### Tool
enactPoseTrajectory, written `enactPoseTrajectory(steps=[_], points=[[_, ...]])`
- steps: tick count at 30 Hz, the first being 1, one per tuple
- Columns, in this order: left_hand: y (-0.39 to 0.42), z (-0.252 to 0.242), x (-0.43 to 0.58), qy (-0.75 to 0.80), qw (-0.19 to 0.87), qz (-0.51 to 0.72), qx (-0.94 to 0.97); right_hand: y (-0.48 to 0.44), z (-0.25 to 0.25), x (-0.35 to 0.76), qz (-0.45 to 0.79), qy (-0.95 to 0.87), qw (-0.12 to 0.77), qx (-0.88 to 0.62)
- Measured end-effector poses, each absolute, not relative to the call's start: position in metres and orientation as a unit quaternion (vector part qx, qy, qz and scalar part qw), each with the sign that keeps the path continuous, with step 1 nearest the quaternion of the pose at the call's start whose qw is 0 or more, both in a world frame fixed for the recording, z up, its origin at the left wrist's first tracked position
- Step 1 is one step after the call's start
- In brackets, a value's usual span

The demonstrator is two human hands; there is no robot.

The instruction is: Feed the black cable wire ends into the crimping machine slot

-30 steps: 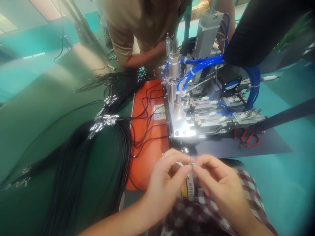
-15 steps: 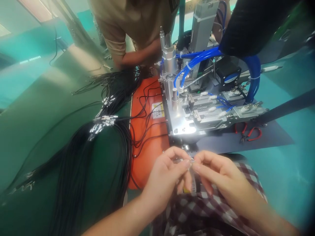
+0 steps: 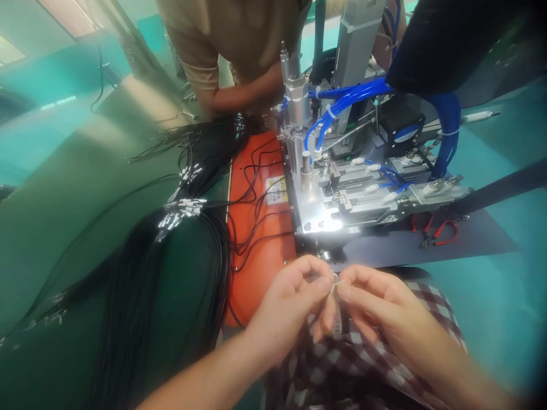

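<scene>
Far left of the hands there's a fat bundle of black cables (image 3: 128, 296) on a green surface (image 3: 183, 296), with a bunch of silver cable ends (image 3: 182, 209) bundled up and left of the left hand. Past those, further out from the hands, a co-worker in a tan shirt (image 3: 252, 34) has a forearm (image 3: 248, 94) right by more loose black cables (image 3: 209, 145).

Next along is an orange panel (image 3: 256, 279), just left of and beyond the left hand, with thin cables running across it and a label (image 3: 277, 190) on it.

Then the left hand (image 3: 290, 302), thumb and index pinching one side of a thin pale strand (image 3: 338, 283). That strand sits right between the two sets of fingertips, crossing the tiny gap. The right hand (image 3: 378, 302) has its thumb and index pinched on the other side; its other fingers are curled loosely. Too small to tell exactly what the strand is.

Straight ahead of both hands is a shiny metal machine (image 3: 314, 208) with blue tubes (image 3: 359, 95), and out to the right, beyond the right hand, some red-handled pliers (image 3: 447, 232).
</scene>
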State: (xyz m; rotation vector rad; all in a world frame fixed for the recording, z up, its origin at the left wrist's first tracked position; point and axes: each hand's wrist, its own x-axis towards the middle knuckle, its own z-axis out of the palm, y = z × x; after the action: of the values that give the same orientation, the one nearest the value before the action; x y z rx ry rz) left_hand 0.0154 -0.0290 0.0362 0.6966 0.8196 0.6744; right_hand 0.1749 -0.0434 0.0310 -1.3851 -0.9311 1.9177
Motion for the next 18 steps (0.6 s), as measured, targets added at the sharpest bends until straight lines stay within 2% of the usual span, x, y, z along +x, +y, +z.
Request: enactPoseTrajectory(steps=[6,12,18], points=[[-0.026,0.044,0.016,0.472,0.759,0.256,0.369,-0.047,0.034,0.176,0.662,-0.391,0.324,-0.551],[-0.031,0.033,0.019,0.494,0.742,0.315,0.325,-0.048,0.029,0.174,0.651,-0.413,0.312,-0.555],[-0.028,0.033,0.019,0.497,0.751,0.308,0.307,-0.041,0.025,0.184,0.601,-0.444,0.298,-0.595]])
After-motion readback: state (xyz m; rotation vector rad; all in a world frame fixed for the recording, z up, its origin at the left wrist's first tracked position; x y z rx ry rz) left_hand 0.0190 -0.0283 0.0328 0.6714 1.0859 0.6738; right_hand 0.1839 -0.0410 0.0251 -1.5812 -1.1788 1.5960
